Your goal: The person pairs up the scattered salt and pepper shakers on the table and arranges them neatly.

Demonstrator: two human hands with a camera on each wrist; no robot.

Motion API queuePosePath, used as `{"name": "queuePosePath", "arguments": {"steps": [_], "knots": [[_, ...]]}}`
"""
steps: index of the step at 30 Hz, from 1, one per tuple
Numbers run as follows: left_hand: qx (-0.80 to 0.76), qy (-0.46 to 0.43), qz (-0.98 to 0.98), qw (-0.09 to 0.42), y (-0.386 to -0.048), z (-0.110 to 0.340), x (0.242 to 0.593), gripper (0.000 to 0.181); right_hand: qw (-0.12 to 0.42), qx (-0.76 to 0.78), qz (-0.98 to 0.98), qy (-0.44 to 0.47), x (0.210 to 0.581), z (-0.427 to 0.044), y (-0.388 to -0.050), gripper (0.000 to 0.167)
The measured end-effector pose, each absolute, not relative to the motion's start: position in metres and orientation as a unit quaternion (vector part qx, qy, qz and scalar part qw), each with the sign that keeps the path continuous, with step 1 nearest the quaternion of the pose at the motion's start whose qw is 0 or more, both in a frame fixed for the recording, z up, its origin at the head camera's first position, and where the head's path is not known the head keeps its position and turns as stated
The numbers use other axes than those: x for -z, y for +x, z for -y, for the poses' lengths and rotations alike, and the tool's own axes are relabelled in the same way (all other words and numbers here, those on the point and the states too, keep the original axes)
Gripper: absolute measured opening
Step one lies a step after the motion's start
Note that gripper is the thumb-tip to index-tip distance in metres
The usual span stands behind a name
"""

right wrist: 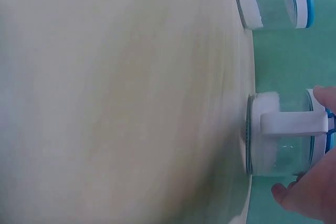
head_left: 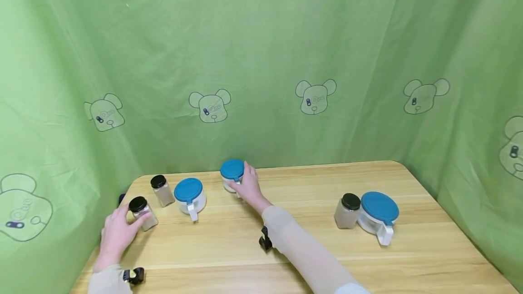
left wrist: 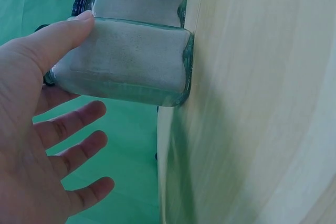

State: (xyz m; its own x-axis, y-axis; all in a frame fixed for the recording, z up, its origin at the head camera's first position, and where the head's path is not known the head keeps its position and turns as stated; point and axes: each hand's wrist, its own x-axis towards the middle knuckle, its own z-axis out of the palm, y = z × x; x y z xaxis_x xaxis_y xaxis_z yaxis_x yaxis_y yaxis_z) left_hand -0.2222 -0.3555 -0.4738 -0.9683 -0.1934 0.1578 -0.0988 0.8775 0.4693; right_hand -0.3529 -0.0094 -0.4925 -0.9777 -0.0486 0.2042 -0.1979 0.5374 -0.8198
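While each hand straddles a container, the step in hand looks like grasping or setting down.

The left hand [head_left: 116, 234] has its thumb against the front jar [head_left: 145, 217], three fingers spread; whether thumb and index pinch, I cannot tell. The right hand [head_left: 251, 189] appears to grip the far pot [head_left: 232, 171] near its lid, thumb and fingers on opposite sides. Both containers stand on the table [head_left: 220, 253]. Any lift would call for a firm left pinch and for clearing the middle pot [head_left: 189, 190] between the hands.
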Motion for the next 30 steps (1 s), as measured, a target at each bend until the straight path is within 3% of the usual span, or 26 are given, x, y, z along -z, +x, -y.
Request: {"name": "queuePosePath", "arguments": {"steps": [30], "knots": [[0.25, 0.075, 0.959, 0.109, -0.223, 0.358, 0.477, 0.085, 0.085, -0.473, 0.877, 0.029, 0.502, 0.023, -0.368, 0.099]]}}
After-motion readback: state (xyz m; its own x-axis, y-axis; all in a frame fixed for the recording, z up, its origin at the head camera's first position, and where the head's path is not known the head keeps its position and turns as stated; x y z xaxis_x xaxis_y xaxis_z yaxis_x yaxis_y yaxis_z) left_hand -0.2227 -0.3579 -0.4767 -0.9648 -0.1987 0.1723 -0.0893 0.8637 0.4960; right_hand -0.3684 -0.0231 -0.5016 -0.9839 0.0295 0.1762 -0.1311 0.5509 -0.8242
